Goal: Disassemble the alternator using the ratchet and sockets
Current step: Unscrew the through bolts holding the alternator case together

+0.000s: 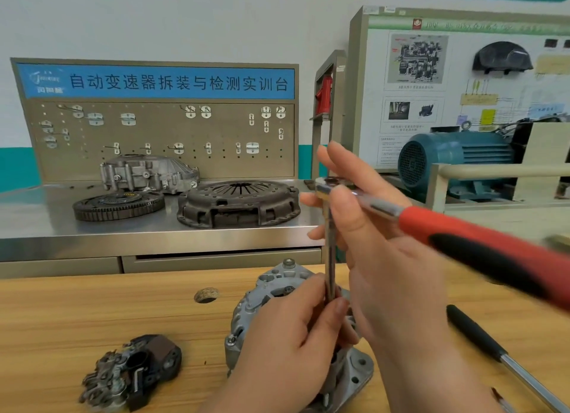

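Wooden desk [92, 314] up front, steel bench [154, 230] with clutch parts [240, 203] behind; the alternator [271, 292] stands on the desk under both hands. Left hand [287, 344] curls round the extension bar [329, 258] low down, likely steadying it on a bolt; right hand [388, 258], raised, pinches the ratchet [462, 227] by its head.

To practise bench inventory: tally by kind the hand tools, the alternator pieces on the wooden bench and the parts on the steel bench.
Hand tools: 2 (red-handled ratchet with extension, black-handled tool)
Alternator pieces: 2 (housing, removed dark assembly)
Steel-bench parts: 3 (flywheel, clutch cover, casing)
Total: 7
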A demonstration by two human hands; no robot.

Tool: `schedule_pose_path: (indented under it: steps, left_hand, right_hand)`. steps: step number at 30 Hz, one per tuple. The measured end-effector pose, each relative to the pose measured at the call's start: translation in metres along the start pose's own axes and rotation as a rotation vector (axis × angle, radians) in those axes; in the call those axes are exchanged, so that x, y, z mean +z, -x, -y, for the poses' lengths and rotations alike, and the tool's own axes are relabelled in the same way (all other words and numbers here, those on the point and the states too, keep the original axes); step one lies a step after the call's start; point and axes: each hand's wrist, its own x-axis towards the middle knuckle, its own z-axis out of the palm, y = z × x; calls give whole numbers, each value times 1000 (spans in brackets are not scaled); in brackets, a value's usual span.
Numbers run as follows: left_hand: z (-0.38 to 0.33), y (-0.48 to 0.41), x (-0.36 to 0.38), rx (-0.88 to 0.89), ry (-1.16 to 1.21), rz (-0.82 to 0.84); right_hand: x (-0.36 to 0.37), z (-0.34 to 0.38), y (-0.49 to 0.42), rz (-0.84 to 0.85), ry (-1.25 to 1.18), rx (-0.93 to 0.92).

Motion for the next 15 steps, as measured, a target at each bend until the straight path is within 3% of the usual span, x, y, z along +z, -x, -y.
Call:
schedule_pose_path:
  steps: [2, 4, 8, 11, 15]
  left_hand:
    - [0, 0, 0, -1, 12, -6]
    - [0, 0, -1, -6, 23, 0]
    - [-3, 2, -2, 12, -3, 29]
    - [-3, 2, -1, 46, -45, 2]
    - [-1, 1, 0, 19, -55, -28]
  right_hand:
    - [3, -1, 1, 13, -57, 10]
    - [6, -3, 4, -60, -275, 42]
    - [3, -1, 5, -64, -502, 245]
    - [3, 1, 5, -37, -469, 271]
    - [6, -3, 6, -120, -226, 60]
